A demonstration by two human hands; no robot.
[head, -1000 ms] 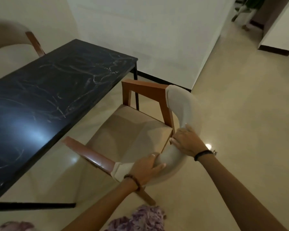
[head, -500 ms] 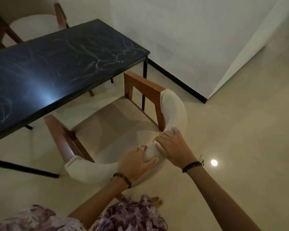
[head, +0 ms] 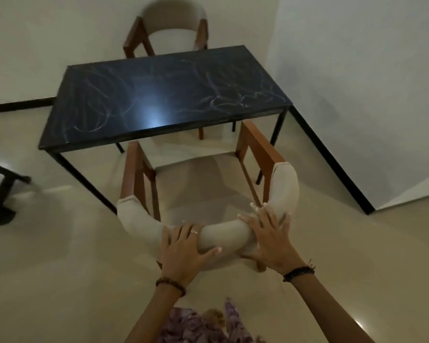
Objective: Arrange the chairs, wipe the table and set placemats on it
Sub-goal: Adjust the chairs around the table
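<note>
The dark marble-look table [head: 164, 100] stands in the room's corner, a far chair [head: 170, 33] tucked at its back edge. The near chair [head: 203, 191] faces the table's front edge, seat just short of it. Left hand [head: 181, 248] and right hand [head: 270, 237] both grip its padded curved backrest, fingers wrapped over the top

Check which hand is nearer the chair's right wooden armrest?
Right. The right hand holds the padded backrest at its right bend, just below the right wooden armrest. The left hand holds the backrest's middle, farther away.
</note>
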